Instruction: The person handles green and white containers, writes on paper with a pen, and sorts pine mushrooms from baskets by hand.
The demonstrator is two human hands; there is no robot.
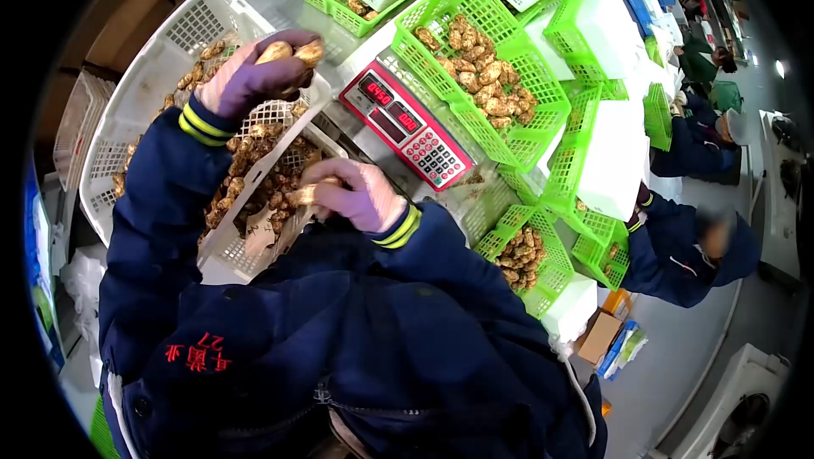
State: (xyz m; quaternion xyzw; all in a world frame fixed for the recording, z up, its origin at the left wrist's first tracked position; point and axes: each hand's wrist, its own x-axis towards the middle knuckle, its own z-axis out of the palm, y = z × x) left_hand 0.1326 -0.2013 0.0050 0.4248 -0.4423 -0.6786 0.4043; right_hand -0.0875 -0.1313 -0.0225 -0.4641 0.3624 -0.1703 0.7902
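Note:
My left hand [254, 77], in a purple-and-pink glove, is raised over the white crates with its fingers wrapped round two pale brown mushrooms [292, 52]. Lower and to the right, my right hand [360, 192] pinches another mushroom [301, 196] above a white crate [233, 243] of darker mushrooms and a torn paper label [259, 230]. A larger white crate [102, 141] with mushrooms along its bottom lies behind my left arm. Right of my hands, a red scale [407, 126] shows lit digits, and a green basket [534, 141] of mushrooms [487, 73] sits by its display panel.
Another green basket [551, 281] holds mushrooms at the lower right. Several white foam boxes [606, 158] stand among green baskets. Across the table a person in a dark jacket [678, 255] works, with others farther back. Cardboard boxes [127, 27] are stacked at the upper left.

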